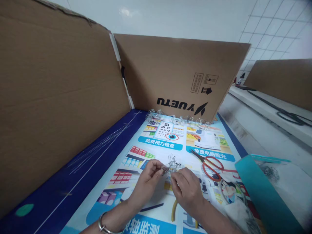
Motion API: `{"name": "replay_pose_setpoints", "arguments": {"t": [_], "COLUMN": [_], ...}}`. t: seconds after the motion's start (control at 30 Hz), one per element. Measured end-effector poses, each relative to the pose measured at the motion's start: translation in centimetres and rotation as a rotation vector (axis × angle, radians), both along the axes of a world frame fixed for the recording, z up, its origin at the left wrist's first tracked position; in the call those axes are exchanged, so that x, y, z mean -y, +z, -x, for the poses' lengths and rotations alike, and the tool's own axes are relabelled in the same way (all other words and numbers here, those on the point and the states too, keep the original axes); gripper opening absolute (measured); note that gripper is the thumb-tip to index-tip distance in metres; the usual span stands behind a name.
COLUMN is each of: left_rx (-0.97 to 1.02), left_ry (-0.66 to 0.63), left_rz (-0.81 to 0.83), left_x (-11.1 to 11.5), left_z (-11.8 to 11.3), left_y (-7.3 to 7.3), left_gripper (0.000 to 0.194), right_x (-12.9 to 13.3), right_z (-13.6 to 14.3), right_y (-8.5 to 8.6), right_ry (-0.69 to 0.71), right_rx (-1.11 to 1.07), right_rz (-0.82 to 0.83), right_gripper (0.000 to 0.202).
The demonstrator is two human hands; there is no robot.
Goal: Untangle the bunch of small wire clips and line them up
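A small tangle of looped, thin silvery wire is held up between both hands over the printed poster. My left hand, with a bangle on the wrist, pinches its left side between thumb and fingertips. From the right, my right hand closes thumb and fingers on its lower right part. The exact spot of the right grip is hidden behind the fingers. Just beyond my right hand lie scissors with red-orange handles, blades pointing away to the left. A yellow curved tool handle shows below the hands.
Cardboard panels stand at the back and left. Several similar wire pieces line the back panel's foot. Straight wires lie on the blue left border. At right are a clear round dish, a teal box and a wire coil.
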State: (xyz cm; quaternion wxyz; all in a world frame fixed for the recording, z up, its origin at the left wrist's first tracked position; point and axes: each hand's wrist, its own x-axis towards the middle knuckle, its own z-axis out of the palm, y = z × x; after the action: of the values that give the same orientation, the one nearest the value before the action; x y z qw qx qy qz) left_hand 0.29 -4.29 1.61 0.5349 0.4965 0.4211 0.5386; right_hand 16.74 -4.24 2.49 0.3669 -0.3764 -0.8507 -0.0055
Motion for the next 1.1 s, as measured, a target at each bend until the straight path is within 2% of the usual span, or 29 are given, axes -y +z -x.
{"name": "replay_pose_setpoints", "arguments": {"t": [0.23,0.37,0.6,0.9,1.1], "left_rx": [0.077,0.073,0.059,0.011,-0.097], "left_ry": [0.021,0.053,0.021,0.007,-0.018], "left_rz": [0.136,0.147,0.135,0.113,0.089], "left_x": [0.9,1.3,1.5,1.6,1.5], "left_z": [-0.8,-0.9,-1.0,-0.9,-0.6], "left_y": [0.4,0.6,0.7,0.8,1.1], "left_gripper": [0.010,0.010,0.007,0.008,0.005], "right_x": [0.4,0.7,0.9,0.5,0.2], "right_z": [0.5,0.8,1.0,0.8,0.7], "right_y": [0.0,0.1,0.1,-0.3,-0.5], "right_ry": [-0.074,-0.132,-0.212,-0.224,-0.186], "right_rx": [0.005,0.043,0.111,0.034,-0.021], "right_rz": [0.094,0.091,0.052,0.084,0.090], "right_gripper": [0.011,0.012,0.014,0.011,0.013]}}
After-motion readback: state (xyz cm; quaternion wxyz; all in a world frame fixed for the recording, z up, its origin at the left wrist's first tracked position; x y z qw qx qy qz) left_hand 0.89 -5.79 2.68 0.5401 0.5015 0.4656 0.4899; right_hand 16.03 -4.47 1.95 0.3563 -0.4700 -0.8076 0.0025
